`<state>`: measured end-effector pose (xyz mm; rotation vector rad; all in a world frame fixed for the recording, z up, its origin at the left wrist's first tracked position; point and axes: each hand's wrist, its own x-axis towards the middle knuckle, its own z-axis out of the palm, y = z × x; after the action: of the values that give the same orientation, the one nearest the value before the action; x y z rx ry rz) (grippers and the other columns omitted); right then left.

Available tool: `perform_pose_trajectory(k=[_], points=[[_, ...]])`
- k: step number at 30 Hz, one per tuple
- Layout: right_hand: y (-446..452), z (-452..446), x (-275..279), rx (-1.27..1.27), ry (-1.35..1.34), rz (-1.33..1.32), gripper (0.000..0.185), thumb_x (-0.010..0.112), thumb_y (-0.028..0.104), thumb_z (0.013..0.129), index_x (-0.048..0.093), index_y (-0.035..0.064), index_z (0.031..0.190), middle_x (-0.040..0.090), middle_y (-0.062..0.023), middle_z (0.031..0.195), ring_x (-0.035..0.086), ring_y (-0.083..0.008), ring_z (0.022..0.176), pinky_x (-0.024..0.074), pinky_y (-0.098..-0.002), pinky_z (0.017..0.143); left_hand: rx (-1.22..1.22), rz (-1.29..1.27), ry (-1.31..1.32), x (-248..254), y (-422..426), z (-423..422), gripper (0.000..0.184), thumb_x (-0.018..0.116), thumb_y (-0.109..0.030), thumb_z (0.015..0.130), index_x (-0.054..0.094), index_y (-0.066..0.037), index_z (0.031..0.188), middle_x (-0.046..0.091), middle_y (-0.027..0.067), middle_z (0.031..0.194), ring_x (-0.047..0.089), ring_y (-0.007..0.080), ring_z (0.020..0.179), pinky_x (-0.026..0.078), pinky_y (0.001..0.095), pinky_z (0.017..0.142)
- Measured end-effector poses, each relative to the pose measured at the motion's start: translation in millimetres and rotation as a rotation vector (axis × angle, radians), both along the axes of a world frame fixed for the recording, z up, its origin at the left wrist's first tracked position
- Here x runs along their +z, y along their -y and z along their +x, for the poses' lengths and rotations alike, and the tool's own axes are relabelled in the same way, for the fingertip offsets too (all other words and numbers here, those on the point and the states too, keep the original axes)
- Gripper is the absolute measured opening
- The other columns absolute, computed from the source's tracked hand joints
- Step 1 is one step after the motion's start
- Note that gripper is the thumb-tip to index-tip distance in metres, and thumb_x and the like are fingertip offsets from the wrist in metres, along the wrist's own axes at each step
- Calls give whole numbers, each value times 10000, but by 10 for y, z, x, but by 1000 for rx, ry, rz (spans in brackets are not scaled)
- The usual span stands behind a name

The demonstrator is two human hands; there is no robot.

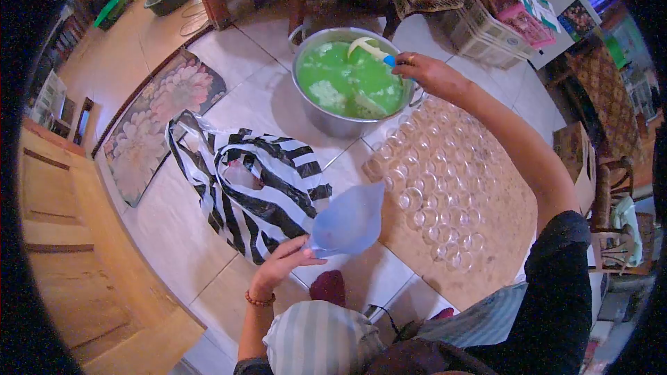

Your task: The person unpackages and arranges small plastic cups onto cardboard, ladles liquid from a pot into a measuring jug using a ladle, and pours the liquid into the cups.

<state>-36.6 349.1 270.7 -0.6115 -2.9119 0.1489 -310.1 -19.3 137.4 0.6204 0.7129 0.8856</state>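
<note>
A large metal pot (326, 114) stands on the tiled floor, full of green liquid (337, 73) with pale patches on top. My right hand (429, 75) is closed on the blue-ended handle of a cream ladle (372, 48), whose head is over or at the liquid near the far rim. My left hand (286, 265) grips a translucent blue plastic jug (349, 221), tilted, its wide mouth away from me. Several clear plastic cups (434, 187) stand close together on a brown board right of the pot.
A black-and-white striped plastic bag (257, 173) lies left of the jug. Further left is a floral mat (163, 104) by the doorway, with a wooden door (76, 250). Plastic crates (479, 28) stand behind the cups.
</note>
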Motion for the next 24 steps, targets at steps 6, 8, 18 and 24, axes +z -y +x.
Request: perform_pose_trajectory(k=[6, 8, 18, 24], points=[[164, 339, 155, -42, -58, 50, 253, 562, -3, 806, 566, 35, 1056, 551, -137, 1042, 567, -309, 955, 470, -372, 798, 91, 21, -43, 55, -8, 20, 375, 482, -139, 911, 461, 71, 1221, 522, 129, 1195, 513, 226, 1108, 428, 401, 968], [283, 415, 198, -75, -131, 33, 227, 572, 16, 825, 569, 36, 1051, 553, -136, 1020, 572, -303, 927, 471, -367, 780, 86, 27, -64, 48, -6, 14, 381, 484, -140, 908, 458, 72, 1224, 521, 137, 1196, 506, 228, 1115, 428, 406, 967], [661, 429, 485, -193, -277, -45, 208, 599, 49, 832, 592, 22, 1038, 566, -122, 1035, 574, -250, 962, 464, -334, 819, 152, 73, 111, 10, -43, 122, 366, 450, -109, 910, 441, 65, 1232, 503, 150, 1222, 480, 264, 1159, 379, 468, 1003], [310, 383, 88, -2, -155, 98, 257, 570, 18, 829, 558, 29, 1085, 563, -140, 1100, 562, -300, 1002, 463, -357, 861, 196, 114, 182, -1, -63, 159, 380, 444, -85, 905, 413, 56, 1256, 498, 135, 1217, 449, 286, 1195, 348, 489, 1024]])
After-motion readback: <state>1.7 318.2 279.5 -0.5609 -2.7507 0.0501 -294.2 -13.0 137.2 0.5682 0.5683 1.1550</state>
